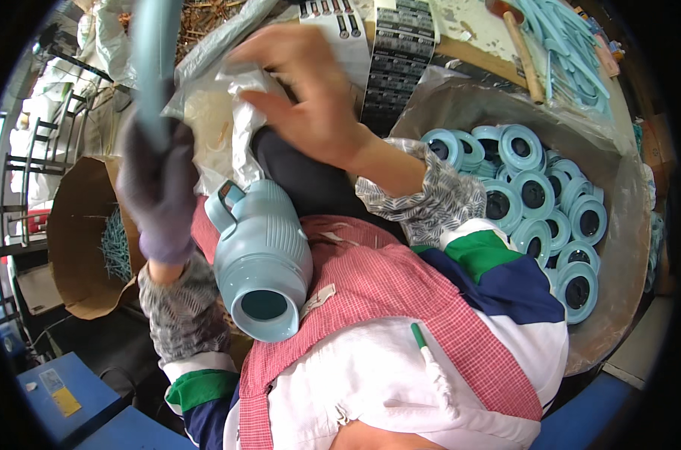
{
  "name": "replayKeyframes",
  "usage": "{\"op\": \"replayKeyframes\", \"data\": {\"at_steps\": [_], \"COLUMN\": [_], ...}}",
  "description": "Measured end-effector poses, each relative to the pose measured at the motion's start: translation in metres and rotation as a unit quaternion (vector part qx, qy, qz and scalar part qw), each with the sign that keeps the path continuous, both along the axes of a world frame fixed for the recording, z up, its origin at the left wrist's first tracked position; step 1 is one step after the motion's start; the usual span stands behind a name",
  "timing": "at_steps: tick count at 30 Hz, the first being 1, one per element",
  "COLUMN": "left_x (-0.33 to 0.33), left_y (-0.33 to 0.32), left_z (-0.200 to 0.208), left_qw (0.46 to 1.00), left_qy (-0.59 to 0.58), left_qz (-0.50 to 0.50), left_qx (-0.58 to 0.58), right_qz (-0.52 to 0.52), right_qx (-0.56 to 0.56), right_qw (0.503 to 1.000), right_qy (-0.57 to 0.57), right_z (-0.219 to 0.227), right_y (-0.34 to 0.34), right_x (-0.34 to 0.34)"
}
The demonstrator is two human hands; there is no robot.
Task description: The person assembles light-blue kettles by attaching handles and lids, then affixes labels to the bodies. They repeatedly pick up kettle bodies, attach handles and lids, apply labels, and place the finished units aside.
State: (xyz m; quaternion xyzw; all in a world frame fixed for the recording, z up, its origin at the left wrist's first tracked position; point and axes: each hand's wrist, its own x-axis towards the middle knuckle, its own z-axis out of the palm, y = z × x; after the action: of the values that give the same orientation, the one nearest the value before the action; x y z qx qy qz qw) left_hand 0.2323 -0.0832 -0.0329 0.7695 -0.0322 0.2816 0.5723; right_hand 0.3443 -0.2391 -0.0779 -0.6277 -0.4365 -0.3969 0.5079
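Observation:
My left hand (157,191), in a grey-purple glove, is closed around a long light-blue plastic strip (154,67) that stands up toward the top edge; both are smeared by motion. My bare right hand (310,97) is over a crumpled clear plastic bag (244,112), thumb and fingers apart, with nothing visible in it. On my lap, against the red checked apron, lies a light-blue thermos jug (261,247). Its dark round mouth points toward me and its side handle is at the upper left. Neither hand touches the jug.
A plastic-lined box (618,277) at right holds several light-blue rings with dark centres. Light-blue strips (561,45) and a wooden-handled tool (526,60) lie on the bench. Printed label sheets (397,56) hang over its edge. A cardboard box (82,247) of small blue-green pieces stands at left.

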Motion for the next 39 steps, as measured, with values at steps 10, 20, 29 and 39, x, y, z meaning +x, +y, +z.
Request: {"op": "replayKeyframes", "data": {"at_steps": [10, 20, 29, 39], "left_x": [-0.060, -0.110, -0.120, -0.101], "left_y": [0.005, 0.039, 0.011, 0.066], "left_z": [-0.013, -0.074, -0.105, -0.051], "left_qw": [0.955, 0.913, 0.871, 0.962], "left_qy": [0.234, 0.204, 0.128, -0.194], "left_qz": [-0.025, 0.042, 0.055, 0.174], "left_qx": [-0.182, -0.351, -0.470, 0.087], "right_qz": [0.398, 0.471, 0.415, 0.470], "right_qx": [0.124, 0.059, -0.007, 0.009], "right_qw": [0.720, 0.614, 0.621, 0.797], "right_qy": [0.555, 0.630, 0.665, 0.380], "right_z": [-0.062, -0.069, -0.070, -0.035], "right_y": [-0.014, 0.025, 0.019, 0.074], "right_x": [-0.074, -0.104, -0.080, -0.045]}}
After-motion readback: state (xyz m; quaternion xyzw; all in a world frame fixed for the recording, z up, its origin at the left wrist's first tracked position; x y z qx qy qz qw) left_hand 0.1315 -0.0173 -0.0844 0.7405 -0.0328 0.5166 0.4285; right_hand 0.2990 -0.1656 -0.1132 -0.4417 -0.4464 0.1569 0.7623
